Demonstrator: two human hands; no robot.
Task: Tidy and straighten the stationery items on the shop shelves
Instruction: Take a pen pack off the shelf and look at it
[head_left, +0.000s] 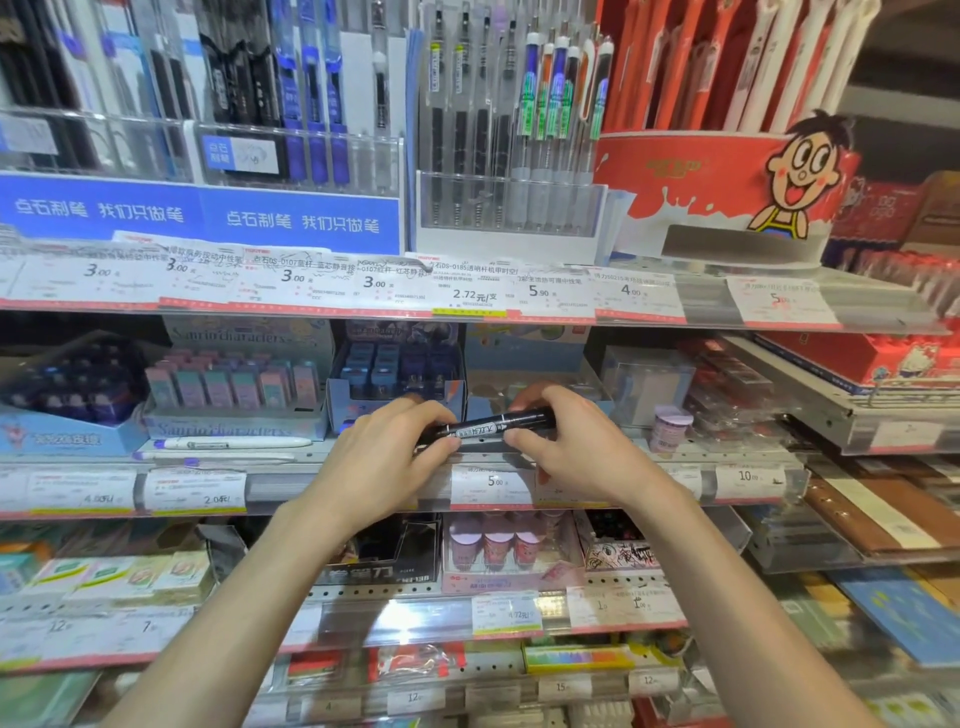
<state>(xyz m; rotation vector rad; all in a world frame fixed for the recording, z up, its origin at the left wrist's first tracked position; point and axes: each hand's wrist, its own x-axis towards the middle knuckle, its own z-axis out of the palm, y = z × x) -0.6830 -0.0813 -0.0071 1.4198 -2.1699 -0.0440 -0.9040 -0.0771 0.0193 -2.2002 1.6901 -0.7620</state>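
Note:
A black marker pen (491, 425) with a white label lies nearly level just above the front edge of the middle shelf (291, 457). My left hand (384, 457) pinches its left end between thumb and fingers. My right hand (566, 447) grips its right end, fingers curled over the top. Two white pens (234, 445) lie loose along the shelf front to the left. Behind the hands stand display boxes of erasers (234, 387) and a blue box of small items (397, 371).
The top shelf carries acrylic racks of pens (511, 130) and a red cartoon pen tub (727, 187). Price tags (491, 483) line every shelf edge. A small lilac cup (670, 426) stands right of my hands. Lower shelves hold erasers, sharpeners and notebooks.

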